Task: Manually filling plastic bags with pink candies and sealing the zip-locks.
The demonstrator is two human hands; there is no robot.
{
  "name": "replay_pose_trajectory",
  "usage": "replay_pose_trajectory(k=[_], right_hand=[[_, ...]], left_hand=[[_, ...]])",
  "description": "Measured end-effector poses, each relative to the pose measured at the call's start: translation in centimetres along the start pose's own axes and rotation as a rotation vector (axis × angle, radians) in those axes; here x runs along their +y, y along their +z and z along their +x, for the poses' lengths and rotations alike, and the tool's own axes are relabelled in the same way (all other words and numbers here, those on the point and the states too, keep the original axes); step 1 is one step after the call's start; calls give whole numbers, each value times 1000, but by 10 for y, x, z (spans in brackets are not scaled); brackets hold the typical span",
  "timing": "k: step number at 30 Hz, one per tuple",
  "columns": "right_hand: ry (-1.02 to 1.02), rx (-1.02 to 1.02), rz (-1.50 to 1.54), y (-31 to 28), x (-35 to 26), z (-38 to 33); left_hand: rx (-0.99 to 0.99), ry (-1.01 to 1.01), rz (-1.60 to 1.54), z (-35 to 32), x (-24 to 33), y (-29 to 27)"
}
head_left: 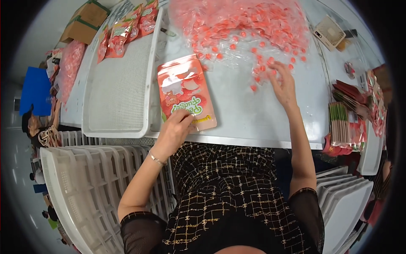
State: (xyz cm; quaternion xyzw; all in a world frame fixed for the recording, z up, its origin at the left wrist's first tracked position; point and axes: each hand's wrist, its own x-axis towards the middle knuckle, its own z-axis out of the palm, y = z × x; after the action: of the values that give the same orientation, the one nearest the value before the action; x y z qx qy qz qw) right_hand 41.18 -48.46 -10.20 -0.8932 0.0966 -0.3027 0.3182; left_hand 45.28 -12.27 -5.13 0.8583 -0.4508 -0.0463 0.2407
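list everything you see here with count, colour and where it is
stand-up pouch: one, pink-orange, flat on the table before the person
wrapped candies: a large heap, too many to count, pink in clear wrap, far middle of the table
table: one, pale grey, centre
white tray: one, white mesh, left on the table
filled pouches: several, pink-orange, far end of the tray
stacked trays: a pile, white, lower left
flat pouches: a stack, red and green edges, right
small fan: one, beige, far right
cardboard boxes: two, brown, top left
left hand: on the pouch's near edge
right hand: fingers spread at the candies
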Motion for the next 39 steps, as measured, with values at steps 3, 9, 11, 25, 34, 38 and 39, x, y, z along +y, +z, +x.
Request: replay_pose_trajectory(k=[3,9,11,25,34,38,39], right_hand=[[-62,-167,100,-2,-33,-28],[109,-281,331,18,-56,-48],[-16,-243,335,28,-75,-46],[-810,-111,-124,100,-136,-34],[-695,-501,-89,86,-152,-24],[-25,-741,832,72,-133,-26],[9,-577,814,60,-117,-21]], left_hand=[[-14,19,91,-3,13,0],[150,119,72,-4,-22,10],[85,-362,-338,18,-17,2],[188,-390,-810,37,-55,15],[406,-265,-450,65,-26,-28],[310,-189,-330,64,-23,-15],[312,-179,-331,63,-20,-13]])
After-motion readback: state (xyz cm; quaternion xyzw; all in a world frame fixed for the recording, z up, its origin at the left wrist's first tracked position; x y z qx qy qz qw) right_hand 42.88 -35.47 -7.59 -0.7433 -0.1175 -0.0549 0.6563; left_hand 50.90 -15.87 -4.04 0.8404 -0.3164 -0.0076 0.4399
